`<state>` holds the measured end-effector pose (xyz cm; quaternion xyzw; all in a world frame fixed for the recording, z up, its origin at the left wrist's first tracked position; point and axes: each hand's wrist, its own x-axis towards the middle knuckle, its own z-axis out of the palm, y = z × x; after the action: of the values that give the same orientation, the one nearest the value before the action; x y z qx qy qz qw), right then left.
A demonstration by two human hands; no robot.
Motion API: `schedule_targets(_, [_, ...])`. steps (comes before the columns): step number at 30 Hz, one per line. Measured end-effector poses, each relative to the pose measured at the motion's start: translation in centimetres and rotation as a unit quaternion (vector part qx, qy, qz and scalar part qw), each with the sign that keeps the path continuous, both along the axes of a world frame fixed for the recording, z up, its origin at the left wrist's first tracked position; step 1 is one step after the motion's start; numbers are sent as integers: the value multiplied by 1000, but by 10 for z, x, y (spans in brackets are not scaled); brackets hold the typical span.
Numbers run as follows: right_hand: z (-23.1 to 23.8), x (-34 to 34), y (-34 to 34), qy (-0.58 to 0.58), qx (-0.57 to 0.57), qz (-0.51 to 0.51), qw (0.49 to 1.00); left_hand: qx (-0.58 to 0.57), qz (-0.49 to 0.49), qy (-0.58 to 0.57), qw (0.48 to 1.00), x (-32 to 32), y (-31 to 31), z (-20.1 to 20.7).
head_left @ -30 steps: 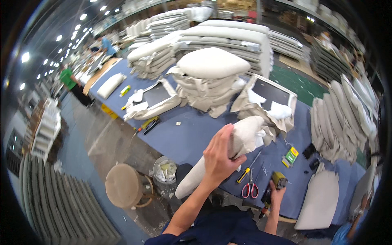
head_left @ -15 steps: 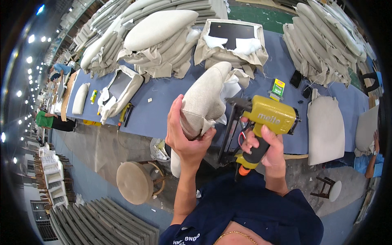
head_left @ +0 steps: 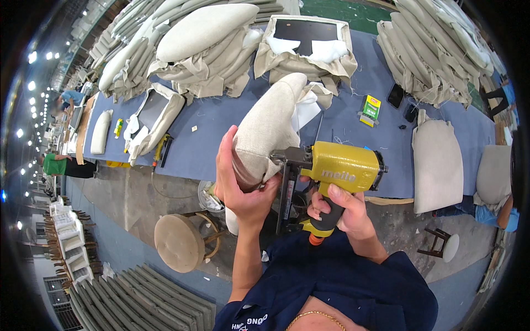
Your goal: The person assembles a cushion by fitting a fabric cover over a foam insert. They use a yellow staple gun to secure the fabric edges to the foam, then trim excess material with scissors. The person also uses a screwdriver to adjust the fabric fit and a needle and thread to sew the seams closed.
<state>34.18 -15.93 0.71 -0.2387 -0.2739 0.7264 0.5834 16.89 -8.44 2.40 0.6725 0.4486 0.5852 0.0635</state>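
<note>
My left hand point(head_left: 243, 193) grips the near corner of a beige upholstered cushion point(head_left: 265, 118), which is held up on edge over the table's front side. Its thumb presses the gathered fabric at that corner. In my right hand point(head_left: 342, 209) is a yellow pneumatic staple gun point(head_left: 345, 168), fingers wrapped round its black handle. The gun's nose is at the cushion's folded fabric edge, close to my left thumb; whether it touches cannot be told. White padding point(head_left: 306, 113) shows along the cushion's right side, beside loose fabric.
The blue-covered table point(head_left: 215, 124) carries cushion stacks point(head_left: 210, 60), a green-and-yellow box point(head_left: 370, 109), a phone point(head_left: 396, 95) and another cushion point(head_left: 438, 165). A second staple gun point(head_left: 163, 150) lies at the left edge. A round stool point(head_left: 179, 243) and a bucket point(head_left: 210, 197) stand below. Co-workers are at both sides.
The staple gun in my right hand has moved left, its nose now at the cushion's folded corner. My left hand still grips the cushion, and the whole view has shifted slightly.
</note>
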Motion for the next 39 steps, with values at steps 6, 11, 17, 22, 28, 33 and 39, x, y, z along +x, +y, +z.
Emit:
schedule_targets(6, [-6, 1, -1, 8, -10, 19, 1000, -19, -13, 5, 1000, -5, -7, -5])
schedule_targets(11, [0, 4, 2, -17, -31, 43, 998, -13, -54, -8, 998, -7, -11, -8])
schedule_targets(17, [10, -1, 14, -61, -45, 71, 995, -3, -82, -33, 996, -24, -8, -10])
schedule_targets(22, [-10, 40, 28, -278, 50, 41, 958, -6, -29, 40, 999, -37, -1, -9])
schedule_targets(28, [-120, 130, 42, -609, 154, -215, 748, -49, 67, 65, 994, -59, -2, -43])
schedule_targets(33, [-254, 199, 67, -670, 49, -42, 739, -56, 92, 68, 992, -61, 1, -49])
schedule_targets(39, [-358, 208, 55, -837, -38, -58, 542, -73, 107, 70, 989, -60, 19, -35])
